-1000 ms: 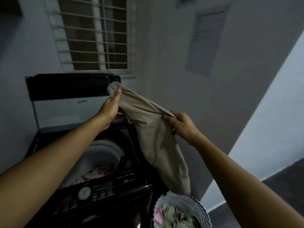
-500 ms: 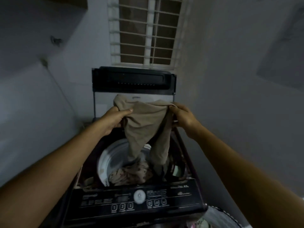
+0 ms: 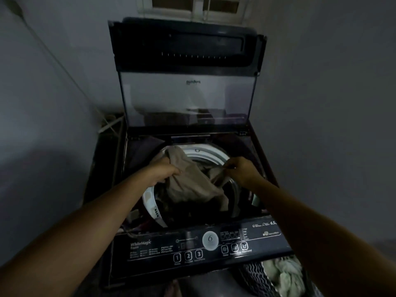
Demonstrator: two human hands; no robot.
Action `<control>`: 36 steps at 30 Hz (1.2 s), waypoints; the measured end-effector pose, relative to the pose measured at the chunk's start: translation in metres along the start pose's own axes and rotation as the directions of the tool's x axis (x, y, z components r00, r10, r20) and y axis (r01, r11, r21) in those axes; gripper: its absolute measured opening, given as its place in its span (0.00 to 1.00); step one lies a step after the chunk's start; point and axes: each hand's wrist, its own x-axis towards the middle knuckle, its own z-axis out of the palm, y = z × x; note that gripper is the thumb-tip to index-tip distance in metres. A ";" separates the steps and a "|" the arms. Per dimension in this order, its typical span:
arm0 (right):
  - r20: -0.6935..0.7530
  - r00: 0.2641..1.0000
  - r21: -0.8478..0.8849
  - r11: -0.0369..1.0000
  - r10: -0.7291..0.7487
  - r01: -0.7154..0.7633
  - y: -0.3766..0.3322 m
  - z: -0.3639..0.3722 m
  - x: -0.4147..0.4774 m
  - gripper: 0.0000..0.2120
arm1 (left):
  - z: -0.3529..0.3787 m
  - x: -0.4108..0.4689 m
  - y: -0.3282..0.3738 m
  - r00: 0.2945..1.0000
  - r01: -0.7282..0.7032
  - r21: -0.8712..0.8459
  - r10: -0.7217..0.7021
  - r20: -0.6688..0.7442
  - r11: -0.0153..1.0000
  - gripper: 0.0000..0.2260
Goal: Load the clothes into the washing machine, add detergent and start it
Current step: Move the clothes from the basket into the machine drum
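Dim grey walls close round the washing machine (image 3: 192,249), its lid (image 3: 186,99) raised and drum (image 3: 211,154) open. By its front corner stands a basket (image 3: 252,275) with more clothes. A beige garment (image 3: 188,185) hangs partly into the drum, the left grip (image 3: 162,172) bunching one upper edge, the right grip (image 3: 241,170) pinching the other. Soft, light and floppy, it probably handles best taken by gathered folds.

1. Floor (image 3: 211,285): only a dim grey strip shows, below the machine's front.
2. Washing machine (image 3: 150,254) stands on it, lid raised.
3. Laundry basket (image 3: 252,278) just beside the machine's front right, holding pale clothes (image 3: 285,273).
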 end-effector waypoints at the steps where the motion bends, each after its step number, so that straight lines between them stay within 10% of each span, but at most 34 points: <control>1: 0.017 1.000 -0.048 0.999 0.003 -0.002 0.005 0.006 0.001 0.07 | 0.004 0.003 -0.005 0.999 0.016 0.047 -0.018 0.030 0.999 0.28; 7: 0.113 0.991 -0.303 0.953 0.070 -0.032 0.034 0.041 0.014 0.16 | 0.022 0.029 -0.043 0.980 0.092 0.325 -0.145 0.140 0.941 0.32; 14: 0.449 0.887 -0.392 0.916 0.111 0.084 0.041 0.070 0.023 0.15 | 0.032 0.033 -0.059 0.793 0.065 0.544 -0.375 0.481 0.836 0.22; 24: 0.297 0.954 -0.256 0.960 -0.031 0.111 0.015 0.019 0.019 0.12 | 0.021 0.019 0.013 0.935 -0.126 0.416 -0.032 0.353 0.901 0.17; 36: -0.018 0.997 -0.168 0.984 -0.069 0.065 0.056 -0.128 -0.061 0.10 | 0.116 -0.047 0.150 0.869 -0.467 0.346 0.351 0.348 0.814 0.15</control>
